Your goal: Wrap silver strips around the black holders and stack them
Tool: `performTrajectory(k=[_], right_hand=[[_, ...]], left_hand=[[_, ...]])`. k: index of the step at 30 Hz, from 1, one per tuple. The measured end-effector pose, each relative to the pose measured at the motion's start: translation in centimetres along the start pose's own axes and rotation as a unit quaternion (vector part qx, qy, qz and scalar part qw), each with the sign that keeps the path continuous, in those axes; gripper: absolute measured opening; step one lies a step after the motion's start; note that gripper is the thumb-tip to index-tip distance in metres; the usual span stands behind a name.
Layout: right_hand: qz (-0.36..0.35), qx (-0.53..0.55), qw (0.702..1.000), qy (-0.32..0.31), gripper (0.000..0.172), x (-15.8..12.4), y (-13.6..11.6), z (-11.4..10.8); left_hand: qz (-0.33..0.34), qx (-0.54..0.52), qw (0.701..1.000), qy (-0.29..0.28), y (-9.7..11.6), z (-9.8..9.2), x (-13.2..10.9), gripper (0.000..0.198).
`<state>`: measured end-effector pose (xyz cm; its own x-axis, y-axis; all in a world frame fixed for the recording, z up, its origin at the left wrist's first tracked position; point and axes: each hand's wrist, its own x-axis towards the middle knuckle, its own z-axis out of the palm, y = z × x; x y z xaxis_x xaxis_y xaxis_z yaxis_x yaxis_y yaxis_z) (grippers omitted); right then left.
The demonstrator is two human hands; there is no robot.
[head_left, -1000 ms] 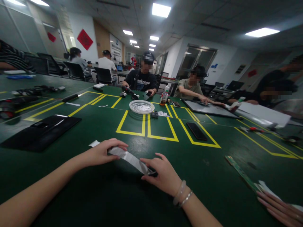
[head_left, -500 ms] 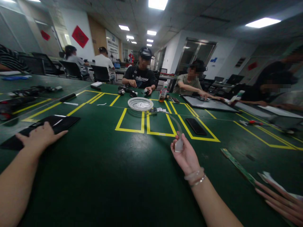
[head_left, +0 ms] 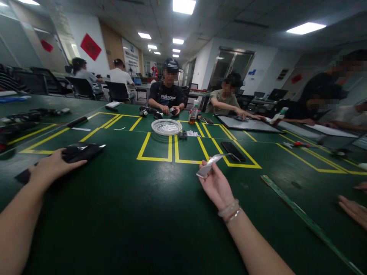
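My right hand (head_left: 215,185) is raised palm-up over the green table (head_left: 160,214), fingers pinched on one end of a thin pale flexible strip (head_left: 210,163) that points up and right. My left hand (head_left: 51,168) reaches far left and grips the near edge of a black flat sheet (head_left: 83,151), which is lifted and curling at that edge.
A white round grille (head_left: 166,126) sits in yellow-taped boxes, a small black part (head_left: 182,134) beside it. A dark phone (head_left: 233,151) lies right of centre. A long green strip (head_left: 298,214) lies at right near another person's fingers (head_left: 354,208). Several people sit opposite.
My right hand carried the strip from near my body out to the right and tilted it lower. My left hand let go of the strip, went left and took hold of the black sheet.
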<state>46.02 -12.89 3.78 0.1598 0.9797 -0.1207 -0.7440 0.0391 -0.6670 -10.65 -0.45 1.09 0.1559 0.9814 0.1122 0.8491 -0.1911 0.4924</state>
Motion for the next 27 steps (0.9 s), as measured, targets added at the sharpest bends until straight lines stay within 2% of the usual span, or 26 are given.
performTrajectory(k=[2,3,5,7,10,13,18,21,23,25,27], right_hand=[[-0.021,-0.019,1.000,-0.008,0.024,-0.1,0.1,0.0],[-0.031,-0.027,0.999,-0.009,0.027,-0.1,0.1,0.1],[-0.050,-0.036,0.998,-0.001,0.034,-0.2,0.1,0.2],[-0.070,-0.045,0.997,0.009,0.043,-0.4,-0.1,0.3],[-0.099,-0.070,0.993,0.011,0.051,-0.6,-0.2,0.6],[-0.136,-0.123,0.983,0.009,0.052,-0.8,0.0,0.8],[-0.215,-0.288,0.933,0.011,0.054,-0.9,0.8,0.5],[-0.264,-0.390,0.882,-0.018,0.052,-0.8,1.2,0.1],[-0.304,-0.475,0.824,-0.052,0.049,-0.9,1.2,-0.1],[-0.339,-0.572,0.740,-0.103,0.045,-1.3,1.2,0.0],[-0.355,-0.669,0.633,-0.160,0.043,-2.0,1.3,0.4]], left_hand=[[-0.063,0.050,0.993,0.087,3.0,1.0,0.6,0.088],[-0.056,0.066,0.990,0.108,5.2,1.8,0.7,0.100],[0.067,0.071,0.992,0.076,10.2,3.7,0.3,0.108],[0.191,0.065,0.979,0.027,15.3,5.8,-0.8,0.096],[0.276,0.055,0.959,-0.027,21.0,8.5,-2.9,0.087],[0.319,0.048,0.944,-0.067,23.6,10.0,-4.4,0.088],[0.340,0.066,0.934,-0.085,23.7,11.1,-4.7,0.083],[0.361,0.091,0.925,-0.074,23.4,11.4,-4.5,0.084],[0.395,0.117,0.909,-0.054,23.5,11.5,-4.8,0.084],[0.454,0.139,0.880,-0.031,23.9,11.5,-5.5,0.076],[0.527,0.151,0.836,-0.002,24.4,11.6,-6.5,0.061]])
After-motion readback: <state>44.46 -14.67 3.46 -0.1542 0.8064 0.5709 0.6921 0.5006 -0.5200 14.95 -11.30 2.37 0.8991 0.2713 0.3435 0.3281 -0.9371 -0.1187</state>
